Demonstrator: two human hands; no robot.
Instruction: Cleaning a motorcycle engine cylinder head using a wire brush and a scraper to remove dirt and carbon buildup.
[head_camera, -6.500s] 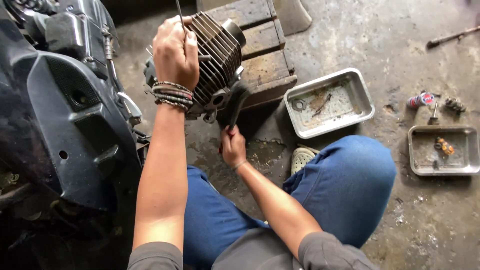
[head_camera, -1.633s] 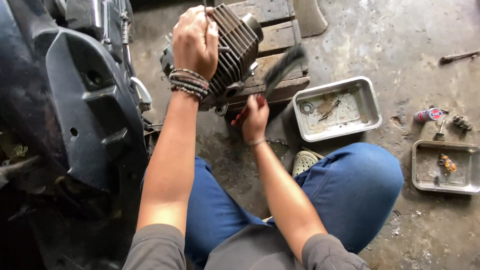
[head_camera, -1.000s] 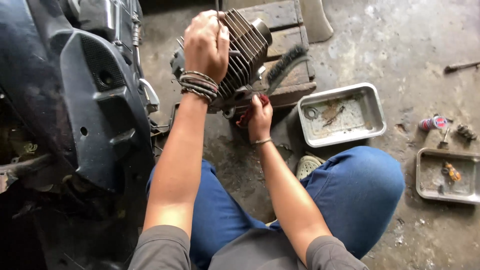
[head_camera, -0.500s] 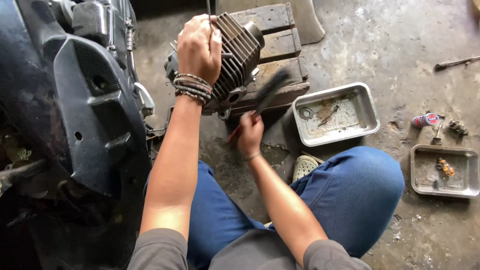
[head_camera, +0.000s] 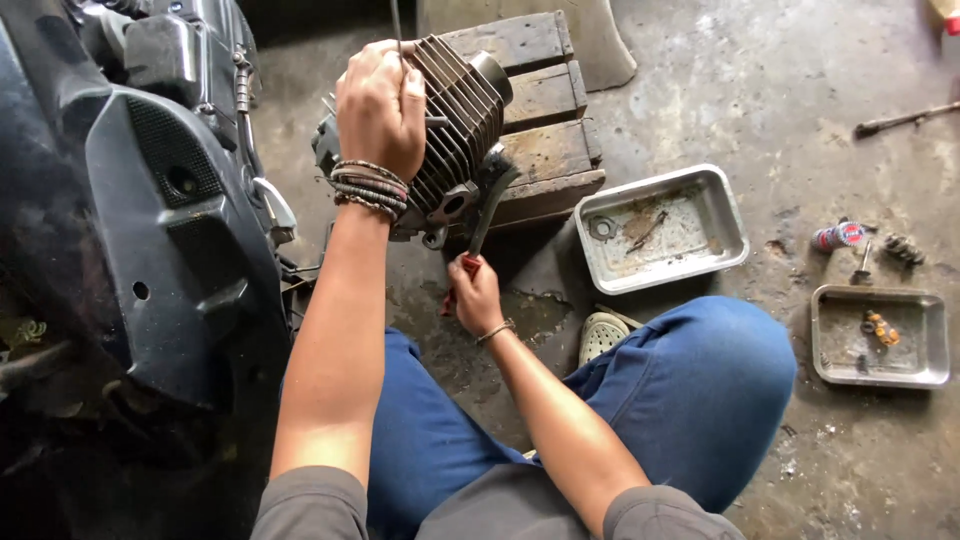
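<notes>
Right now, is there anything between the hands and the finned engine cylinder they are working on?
Nothing visible does. The left hand already lies on top of the finned cylinder, gripping it. The right hand holds a red-handled brush whose head reaches the cylinder's lower side, beside the wooden block.

A black motorcycle body (head_camera: 150, 250) fills the left side. On the stained concrete floor (head_camera: 720, 90) stands a worn wooden block (head_camera: 545, 120), and just right of it a metal tray (head_camera: 662, 229) holding a washer and bits of debris. Further right lies a second metal tray (head_camera: 880, 336) with small parts, near a small red-and-blue can (head_camera: 838, 236). A long rod (head_camera: 905, 119) lies at the upper right, and a pale sandal (head_camera: 603, 336) shows beside the blue trouser leg (head_camera: 690, 390).
</notes>
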